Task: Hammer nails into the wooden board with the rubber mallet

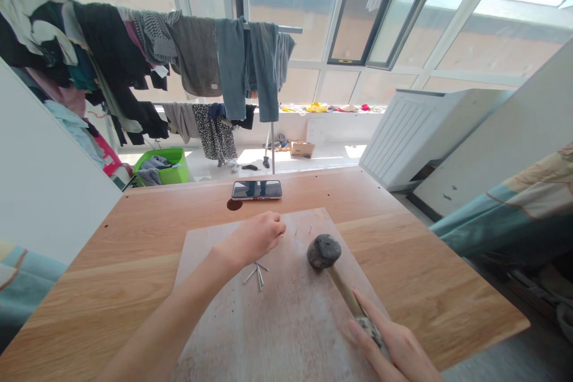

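Note:
My right hand (385,340) grips the wooden handle of a mallet (324,252) with a dark, blunt head. The mallet's head is over the right part of a pale, worn board (286,322). Above the board's far part, my left hand (264,236) is closed, fingertips pinched together; whatever is between them is too small to make out. Just right of those fingertips, two thin nails (310,228) stand up from the board. Several loose nails (259,276) lie in a small pile below my left wrist.
The board lies on a wooden table (403,250). Beyond it are a phone (256,189) and a round hole (234,205). Past the table stand a clothes rack with hanging trousers (230,65), a green basket (172,170) and a white appliance (403,131). A curtain (514,209) hangs at right.

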The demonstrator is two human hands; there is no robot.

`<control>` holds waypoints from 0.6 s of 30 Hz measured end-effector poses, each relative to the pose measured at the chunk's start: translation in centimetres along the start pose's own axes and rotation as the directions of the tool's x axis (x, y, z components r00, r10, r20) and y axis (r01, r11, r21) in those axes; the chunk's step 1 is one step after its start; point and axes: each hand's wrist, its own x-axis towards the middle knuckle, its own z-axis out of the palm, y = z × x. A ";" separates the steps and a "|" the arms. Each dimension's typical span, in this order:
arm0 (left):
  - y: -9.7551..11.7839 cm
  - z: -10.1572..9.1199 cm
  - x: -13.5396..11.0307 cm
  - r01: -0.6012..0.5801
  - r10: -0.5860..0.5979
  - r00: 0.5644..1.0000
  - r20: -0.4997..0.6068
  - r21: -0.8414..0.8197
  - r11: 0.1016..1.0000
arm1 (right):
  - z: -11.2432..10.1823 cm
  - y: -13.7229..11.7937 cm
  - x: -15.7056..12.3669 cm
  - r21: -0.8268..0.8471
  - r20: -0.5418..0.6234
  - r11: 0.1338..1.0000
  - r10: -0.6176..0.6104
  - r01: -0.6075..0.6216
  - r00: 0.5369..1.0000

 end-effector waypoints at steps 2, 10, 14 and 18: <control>-0.2 0.6 0.0 -0.005 -0.002 0.998 -0.064 -0.118 0.993 | 0.1 0.1 0.3 0.007 0.008 1.000 0.022 -0.022 1.000; -1.5 3.5 -0.3 0.051 -0.203 0.956 -0.210 -0.563 0.825 | 0.8 -1.4 2.0 0.000 -0.059 0.996 0.090 -0.090 0.994; -1.7 3.8 -0.4 0.044 -0.230 0.948 -0.221 -0.625 0.779 | 1.0 -3.0 3.7 0.073 0.032 0.992 0.096 -0.098 0.995; -2.2 4.4 -0.4 0.032 -0.251 0.942 -0.222 -0.685 0.728 | 1.2 -3.9 5.0 0.067 0.080 0.995 0.070 -0.076 0.994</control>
